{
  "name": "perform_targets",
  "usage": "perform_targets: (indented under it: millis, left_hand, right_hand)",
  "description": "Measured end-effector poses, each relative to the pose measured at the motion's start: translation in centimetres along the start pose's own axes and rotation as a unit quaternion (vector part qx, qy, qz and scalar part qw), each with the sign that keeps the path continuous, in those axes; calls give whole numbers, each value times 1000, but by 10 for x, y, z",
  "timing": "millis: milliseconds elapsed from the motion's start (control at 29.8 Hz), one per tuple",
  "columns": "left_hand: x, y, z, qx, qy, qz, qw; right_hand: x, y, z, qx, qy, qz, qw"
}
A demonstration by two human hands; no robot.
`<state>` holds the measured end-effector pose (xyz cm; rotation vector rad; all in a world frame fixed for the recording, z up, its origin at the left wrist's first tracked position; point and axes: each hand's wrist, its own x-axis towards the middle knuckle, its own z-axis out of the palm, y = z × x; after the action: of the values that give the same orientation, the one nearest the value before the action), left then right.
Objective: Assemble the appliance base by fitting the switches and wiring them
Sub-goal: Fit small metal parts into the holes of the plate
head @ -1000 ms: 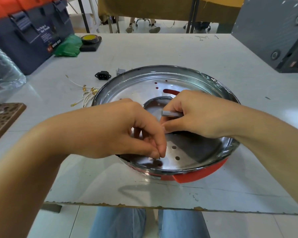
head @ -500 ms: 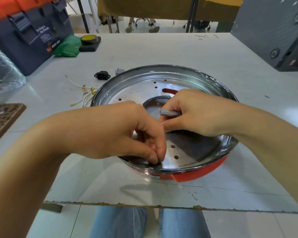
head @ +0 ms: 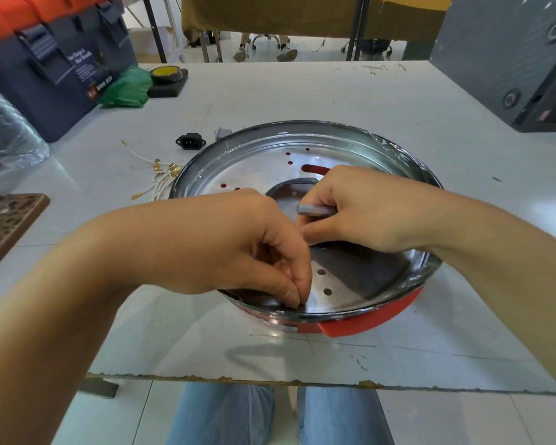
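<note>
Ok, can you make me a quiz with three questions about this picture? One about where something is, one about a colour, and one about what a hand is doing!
1. Where is the black socket?
A. on the table, left of the pan
B. inside the pan
C. on the blue box

2. What colour is the bag beside the tape roll?
A. pink
B. green
C. white

3. What is the right hand doing?
A. lying flat on the table
B. waving in the air
C. holding a small grey bar

Answers:
1 A: the black socket sits on the table, outside the pan.
2 B: the bag by the tape roll is green.
3 C: the right hand grips the grey bar.
</note>
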<state>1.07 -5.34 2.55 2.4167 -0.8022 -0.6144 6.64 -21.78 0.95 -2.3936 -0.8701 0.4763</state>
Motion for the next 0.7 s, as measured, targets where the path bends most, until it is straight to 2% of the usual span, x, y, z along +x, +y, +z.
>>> perform_targets:
  millis: [168,369,570,704]
  left_hand:
    - [-1,-6,1,-16,5,26,1000]
    - [-4,-6,4,16,30,52,998]
    - [-4,-10,8,-30,52,46,997]
    - [-4,-10,8,-48,51,48,996]
  right_hand:
    - [-1,0,0,-17,3,5,1000]
    - [-2,-2,0,-26,8,8,1000]
    - [-4,-5,0,-32,8,8,999]
    - [-8,-8,-2,6,35,-3,999]
